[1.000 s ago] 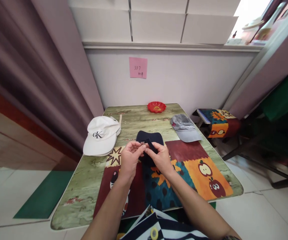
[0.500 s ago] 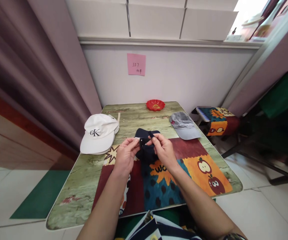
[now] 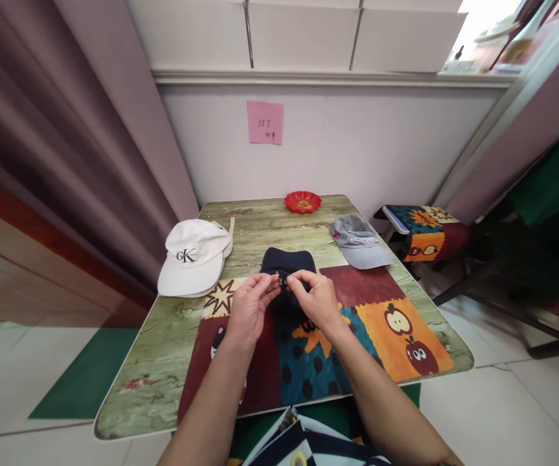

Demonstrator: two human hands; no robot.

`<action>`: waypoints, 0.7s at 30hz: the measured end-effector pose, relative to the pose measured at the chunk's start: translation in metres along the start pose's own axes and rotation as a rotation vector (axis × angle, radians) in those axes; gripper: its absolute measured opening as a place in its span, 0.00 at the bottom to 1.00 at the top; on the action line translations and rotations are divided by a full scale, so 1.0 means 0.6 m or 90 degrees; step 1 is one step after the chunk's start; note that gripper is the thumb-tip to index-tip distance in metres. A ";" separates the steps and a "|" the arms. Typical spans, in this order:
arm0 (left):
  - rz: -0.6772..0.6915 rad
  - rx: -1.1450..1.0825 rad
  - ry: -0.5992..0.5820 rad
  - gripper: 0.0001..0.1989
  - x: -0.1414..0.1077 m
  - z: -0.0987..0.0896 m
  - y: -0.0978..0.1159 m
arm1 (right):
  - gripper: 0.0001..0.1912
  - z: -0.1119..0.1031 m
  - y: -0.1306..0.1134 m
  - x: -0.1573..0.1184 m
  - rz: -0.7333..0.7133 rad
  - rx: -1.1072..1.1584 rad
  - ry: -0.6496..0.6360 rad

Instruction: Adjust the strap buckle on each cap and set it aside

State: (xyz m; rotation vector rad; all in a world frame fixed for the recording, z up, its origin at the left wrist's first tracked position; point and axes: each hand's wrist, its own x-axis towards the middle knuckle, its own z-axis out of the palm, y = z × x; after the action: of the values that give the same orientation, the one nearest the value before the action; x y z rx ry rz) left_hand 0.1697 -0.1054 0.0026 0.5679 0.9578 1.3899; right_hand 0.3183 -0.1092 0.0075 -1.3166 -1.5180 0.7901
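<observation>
A dark navy cap [image 3: 289, 260] rests on the patterned cloth [image 3: 308, 375], its brim toward the wall. My left hand [image 3: 252, 301] pinches the cap's dark strap from the left, fingers and thumb together. From the right, my right hand [image 3: 315, 298] pinches the strap's other part between thumb and fingers. The fingertips of both hands are close together over the cap. To the left lies a white cap [image 3: 196, 255] with black letters. A grey cap [image 3: 357, 241] lies to the right.
A red scalloped dish [image 3: 303, 202] stands at the back of the wooden-patterned table [image 3: 148, 369]. A pink note [image 3: 265, 122] is stuck on the wall. Beyond the table's right edge is a stool [image 3: 425, 226] with a patterned cover.
My hands have come closer together, and the two strap parts now meet between the fingertips. More of the navy brim shows.
</observation>
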 end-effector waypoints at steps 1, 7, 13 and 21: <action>0.015 0.008 0.000 0.10 -0.001 0.001 -0.001 | 0.14 0.003 0.003 0.001 0.009 0.029 -0.006; 0.025 0.022 0.013 0.18 -0.005 0.003 -0.014 | 0.16 0.015 0.018 0.000 0.056 0.141 -0.025; -0.016 0.088 0.009 0.17 -0.009 0.002 -0.015 | 0.16 0.016 0.018 -0.004 0.056 0.160 -0.033; 0.039 0.078 0.014 0.15 -0.017 0.011 -0.013 | 0.15 0.012 0.016 -0.010 0.038 0.159 -0.037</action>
State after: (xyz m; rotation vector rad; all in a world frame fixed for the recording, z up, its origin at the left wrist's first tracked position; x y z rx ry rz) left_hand 0.1806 -0.1149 0.0022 0.6797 1.0569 1.4010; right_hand 0.3148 -0.1123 -0.0055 -1.1663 -1.3797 1.0292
